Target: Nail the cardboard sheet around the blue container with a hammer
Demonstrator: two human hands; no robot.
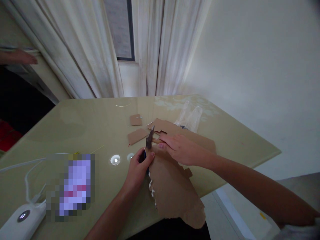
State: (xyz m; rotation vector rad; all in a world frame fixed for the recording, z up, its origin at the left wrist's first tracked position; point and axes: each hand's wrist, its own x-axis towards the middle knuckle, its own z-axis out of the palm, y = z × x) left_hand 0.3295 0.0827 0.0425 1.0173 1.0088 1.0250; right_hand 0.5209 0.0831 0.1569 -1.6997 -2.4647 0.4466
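Note:
My right hand grips the wooden handle of a hammer close to its metal head. The head is over the upper left corner of a large torn piece of cardboard, whose left edge shows white blobs. My left hand is closed on that same corner, with the thumb on top and the fingers at the side. Something dark blue shows under the corner beside the left fingers; I cannot make out what it is. The cardboard overhangs the near table edge.
Beyond my hands lie a small cardboard square, a cardboard rectangle, a longer cardboard sheet and a clear plastic bag. At left are a blurred-out phone and a white power bank with cables. Another person's hand shows far left.

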